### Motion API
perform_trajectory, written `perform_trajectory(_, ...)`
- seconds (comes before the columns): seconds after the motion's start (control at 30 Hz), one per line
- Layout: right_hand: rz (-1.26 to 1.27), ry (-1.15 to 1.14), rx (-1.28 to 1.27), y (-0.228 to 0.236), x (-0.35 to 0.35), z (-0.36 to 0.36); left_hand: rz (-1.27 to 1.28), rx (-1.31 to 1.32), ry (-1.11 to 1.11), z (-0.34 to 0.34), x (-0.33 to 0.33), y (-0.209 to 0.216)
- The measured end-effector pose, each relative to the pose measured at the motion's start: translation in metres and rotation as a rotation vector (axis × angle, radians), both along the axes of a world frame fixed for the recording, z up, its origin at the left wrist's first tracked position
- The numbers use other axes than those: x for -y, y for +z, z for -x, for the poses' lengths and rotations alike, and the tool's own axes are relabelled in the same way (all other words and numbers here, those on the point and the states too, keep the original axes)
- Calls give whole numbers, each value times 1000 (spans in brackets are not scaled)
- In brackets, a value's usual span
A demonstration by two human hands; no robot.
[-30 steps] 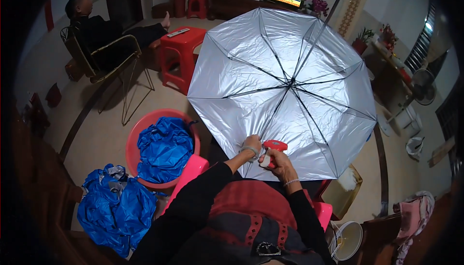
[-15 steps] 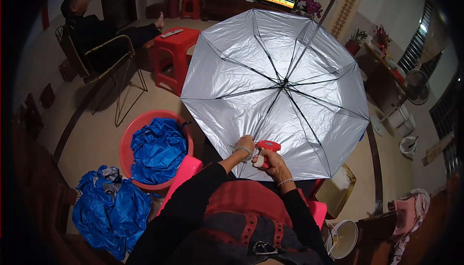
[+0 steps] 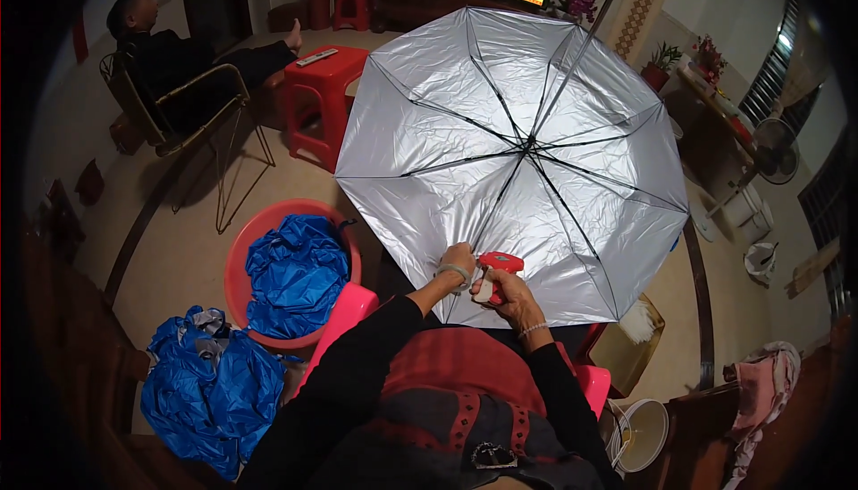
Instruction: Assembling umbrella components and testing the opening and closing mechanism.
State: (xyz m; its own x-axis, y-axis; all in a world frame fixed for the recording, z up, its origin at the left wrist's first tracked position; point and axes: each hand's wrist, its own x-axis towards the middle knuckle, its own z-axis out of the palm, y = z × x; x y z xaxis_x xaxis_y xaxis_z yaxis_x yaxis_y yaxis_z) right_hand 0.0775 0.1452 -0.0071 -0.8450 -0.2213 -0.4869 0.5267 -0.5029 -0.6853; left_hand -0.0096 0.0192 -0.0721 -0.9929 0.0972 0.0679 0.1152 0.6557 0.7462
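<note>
An opened umbrella [image 3: 608,168] with a silver inside lies before me, its dark ribs spread and its shaft tilted up toward the far right. My left hand [image 3: 457,263] is closed on the silver cloth by a rib near the umbrella's near edge. Just right of it, my right hand [image 3: 511,301] grips a small red and white hand-held tool [image 3: 501,262], its kind unclear. The tool is close to the cloth beside my left fingers; whether it touches the cloth or rib cannot be made out.
A pink basin [image 3: 234,286] at left holds bundled blue cloth [image 3: 299,276]; a second blue bundle [image 3: 210,392] lies nearer. A red stool [image 3: 323,75] and a seated person [image 3: 165,48] are beyond. At right are a tan bin [image 3: 626,356], a white bucket [image 3: 645,436] and a fan [image 3: 776,149].
The whole view has shifted slightly. The umbrella has tipped a little, its far rim higher in view. Both hands keep their grips close together, with little movement.
</note>
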Motion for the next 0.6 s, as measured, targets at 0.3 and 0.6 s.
perform_trajectory(0.3, 42, 20, -3, -7, -4, 2, -12, -6, -14, 0, 1, -1)
perform_trajectory(0.6, -22, -4, -3, -4, -2, -1, -16, -59, -8, -2, 1, -1)
